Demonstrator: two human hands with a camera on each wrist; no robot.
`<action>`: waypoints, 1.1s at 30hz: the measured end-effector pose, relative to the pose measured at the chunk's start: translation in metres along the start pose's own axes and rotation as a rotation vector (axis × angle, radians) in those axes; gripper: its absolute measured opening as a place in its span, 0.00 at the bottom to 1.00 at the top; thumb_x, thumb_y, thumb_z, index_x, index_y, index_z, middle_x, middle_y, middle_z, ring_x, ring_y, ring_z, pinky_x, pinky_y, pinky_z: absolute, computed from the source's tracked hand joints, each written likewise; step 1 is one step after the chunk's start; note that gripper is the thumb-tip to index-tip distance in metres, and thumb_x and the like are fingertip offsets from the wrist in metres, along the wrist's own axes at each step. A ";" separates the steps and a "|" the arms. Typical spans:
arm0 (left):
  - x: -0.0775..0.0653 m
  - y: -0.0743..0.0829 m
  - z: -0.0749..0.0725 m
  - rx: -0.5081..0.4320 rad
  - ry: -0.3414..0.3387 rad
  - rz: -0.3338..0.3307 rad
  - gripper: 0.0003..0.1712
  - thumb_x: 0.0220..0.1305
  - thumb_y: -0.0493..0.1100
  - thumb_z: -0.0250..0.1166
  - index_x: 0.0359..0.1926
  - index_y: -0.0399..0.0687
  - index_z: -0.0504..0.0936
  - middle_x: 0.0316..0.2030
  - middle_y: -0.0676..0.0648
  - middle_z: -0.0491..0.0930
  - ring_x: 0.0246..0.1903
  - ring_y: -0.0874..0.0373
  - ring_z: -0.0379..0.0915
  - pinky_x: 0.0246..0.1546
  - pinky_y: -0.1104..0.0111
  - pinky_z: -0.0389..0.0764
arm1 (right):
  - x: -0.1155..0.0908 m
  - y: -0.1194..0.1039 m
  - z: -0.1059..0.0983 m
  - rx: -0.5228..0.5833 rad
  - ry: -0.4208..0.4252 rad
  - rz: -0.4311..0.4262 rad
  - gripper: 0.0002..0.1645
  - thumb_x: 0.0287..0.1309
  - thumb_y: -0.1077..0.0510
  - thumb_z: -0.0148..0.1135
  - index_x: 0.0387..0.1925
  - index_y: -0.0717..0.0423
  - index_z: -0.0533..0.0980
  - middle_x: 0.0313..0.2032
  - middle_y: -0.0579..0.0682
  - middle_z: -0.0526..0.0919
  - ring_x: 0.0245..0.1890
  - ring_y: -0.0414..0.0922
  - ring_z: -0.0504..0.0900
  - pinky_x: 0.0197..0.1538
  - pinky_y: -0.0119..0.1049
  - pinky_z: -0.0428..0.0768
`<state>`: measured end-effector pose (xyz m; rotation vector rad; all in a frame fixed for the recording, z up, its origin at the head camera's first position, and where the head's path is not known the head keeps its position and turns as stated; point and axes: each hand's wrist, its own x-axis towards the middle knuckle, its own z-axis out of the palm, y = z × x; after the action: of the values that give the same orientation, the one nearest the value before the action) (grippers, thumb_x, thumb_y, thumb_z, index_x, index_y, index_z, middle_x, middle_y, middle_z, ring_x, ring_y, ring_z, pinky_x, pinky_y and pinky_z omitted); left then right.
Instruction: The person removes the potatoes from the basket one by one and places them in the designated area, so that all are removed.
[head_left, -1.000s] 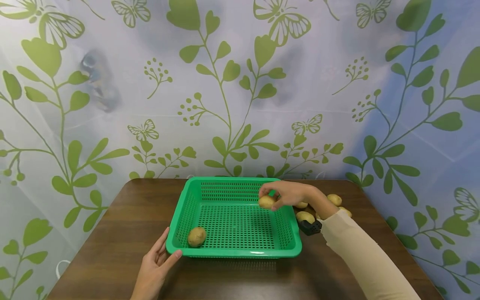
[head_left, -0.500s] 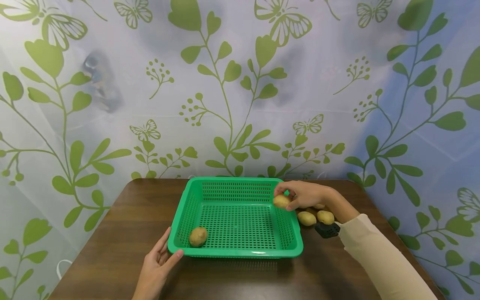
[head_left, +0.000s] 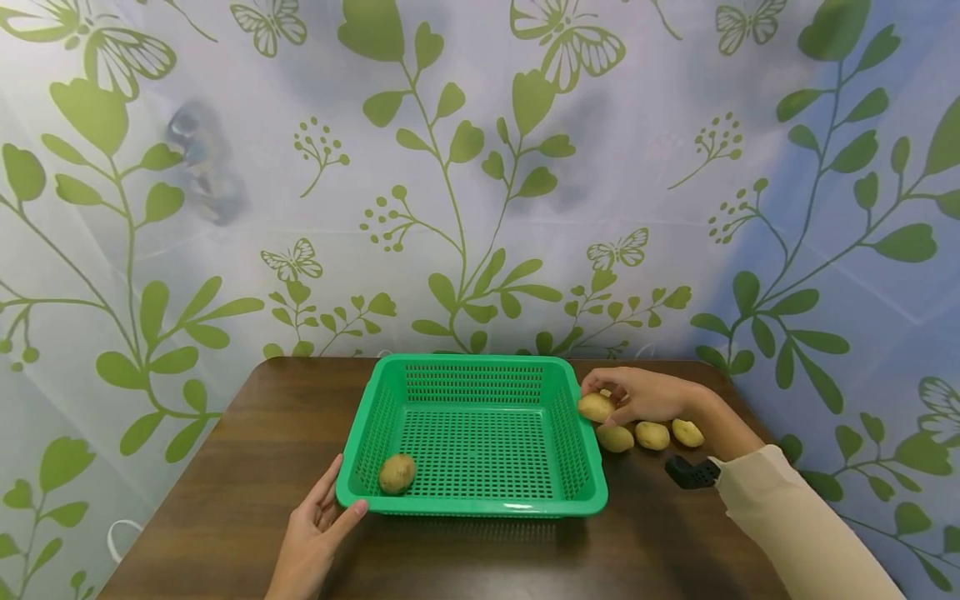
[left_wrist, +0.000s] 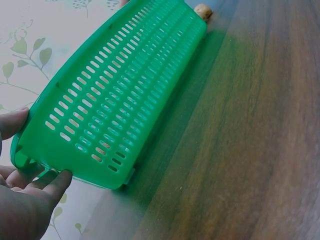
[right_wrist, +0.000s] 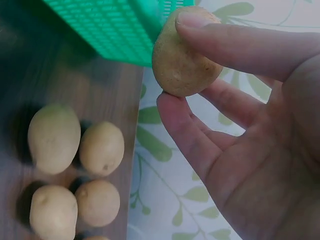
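Note:
My right hand (head_left: 651,395) pinches a potato (head_left: 596,407) between thumb and fingers, at the right rim of a green plastic basket (head_left: 480,506). In the right wrist view, that potato (right_wrist: 182,70) shows close up, above the table and beside the basket's end. Inside the basket, one potato (head_left: 397,474) lies in the near left corner. My left hand (head_left: 315,525) holds the basket's near left corner. The left wrist view has thumb and fingers of this hand (left_wrist: 30,195) on either side of the green rim (left_wrist: 60,75).
Several loose potatoes (right_wrist: 54,139) lie on the brown wooden table (head_left: 247,450) to the basket's right, partly under my right hand. Behind the table hangs a pale curtain (head_left: 480,208) with green leaves and butterflies. A black wrist device (head_left: 692,472) sits below my right wrist.
My right hand has carried the potato rightward, from over the basket's inside to its right rim. My left hand and the basket have stayed in place.

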<state>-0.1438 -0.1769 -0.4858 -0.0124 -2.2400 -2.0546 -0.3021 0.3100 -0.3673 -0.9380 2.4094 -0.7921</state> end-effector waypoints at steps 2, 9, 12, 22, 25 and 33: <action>0.000 0.000 0.000 0.003 0.000 -0.001 0.44 0.73 0.38 0.67 0.81 0.43 0.55 0.72 0.34 0.64 0.63 0.59 0.71 0.52 0.75 0.78 | -0.004 0.003 0.001 0.015 0.005 0.007 0.23 0.68 0.62 0.68 0.61 0.50 0.74 0.59 0.50 0.76 0.54 0.54 0.75 0.54 0.55 0.75; 0.000 -0.001 -0.001 0.017 -0.001 -0.001 0.44 0.73 0.38 0.67 0.81 0.42 0.55 0.72 0.34 0.65 0.61 0.64 0.72 0.52 0.76 0.77 | -0.017 0.017 0.012 0.072 0.033 0.022 0.25 0.65 0.64 0.70 0.61 0.52 0.73 0.59 0.53 0.75 0.53 0.56 0.78 0.52 0.55 0.76; 0.001 -0.001 -0.001 0.013 -0.006 0.001 0.43 0.73 0.38 0.67 0.81 0.42 0.55 0.72 0.34 0.65 0.61 0.63 0.72 0.52 0.75 0.78 | -0.022 0.024 0.020 0.098 0.045 0.030 0.25 0.65 0.64 0.70 0.60 0.53 0.73 0.55 0.56 0.75 0.43 0.53 0.77 0.44 0.46 0.77; 0.001 0.002 0.000 0.019 -0.001 -0.006 0.44 0.73 0.39 0.67 0.81 0.41 0.55 0.72 0.34 0.65 0.62 0.60 0.71 0.52 0.76 0.77 | -0.038 0.049 0.050 0.162 0.095 0.013 0.26 0.60 0.66 0.73 0.58 0.54 0.74 0.51 0.56 0.77 0.45 0.54 0.75 0.46 0.46 0.79; 0.000 0.002 0.000 0.026 0.002 -0.006 0.44 0.73 0.39 0.67 0.81 0.42 0.55 0.72 0.34 0.65 0.62 0.59 0.72 0.52 0.76 0.77 | -0.042 0.058 0.060 0.179 0.098 -0.048 0.26 0.59 0.69 0.72 0.57 0.57 0.74 0.41 0.57 0.79 0.33 0.46 0.73 0.36 0.36 0.77; 0.001 0.001 -0.001 0.026 0.001 -0.003 0.43 0.73 0.38 0.67 0.81 0.40 0.55 0.72 0.34 0.65 0.63 0.59 0.71 0.52 0.76 0.77 | -0.055 0.069 0.083 0.144 0.168 -0.020 0.28 0.57 0.65 0.75 0.58 0.56 0.75 0.55 0.58 0.72 0.42 0.52 0.72 0.40 0.38 0.79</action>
<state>-0.1446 -0.1774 -0.4848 -0.0060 -2.2675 -2.0264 -0.2496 0.3619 -0.4627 -0.8715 2.4481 -1.0750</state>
